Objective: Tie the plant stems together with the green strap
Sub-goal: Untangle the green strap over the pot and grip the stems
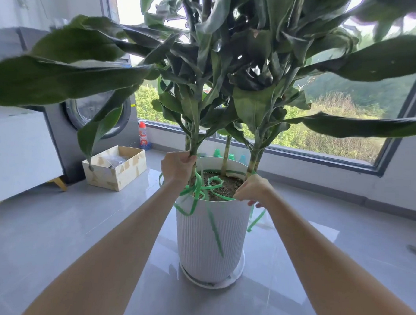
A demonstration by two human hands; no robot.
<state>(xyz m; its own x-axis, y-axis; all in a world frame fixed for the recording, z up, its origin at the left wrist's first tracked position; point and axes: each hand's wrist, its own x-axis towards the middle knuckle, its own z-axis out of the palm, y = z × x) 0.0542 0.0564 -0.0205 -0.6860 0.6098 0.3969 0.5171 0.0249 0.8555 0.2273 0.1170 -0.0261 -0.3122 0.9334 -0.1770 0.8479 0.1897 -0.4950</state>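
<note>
While the left grip is clasping a stem and the right grip pinching the green strap, slack between them is threatening to tangle.

Both bare arms reach forward, almost straight, with the hands apart. The left hand shows its back, its fingers curled round a stem that rises above them. The right hand sits slightly lower, fingers curled down, pinching the strap, which hangs below them.
</note>
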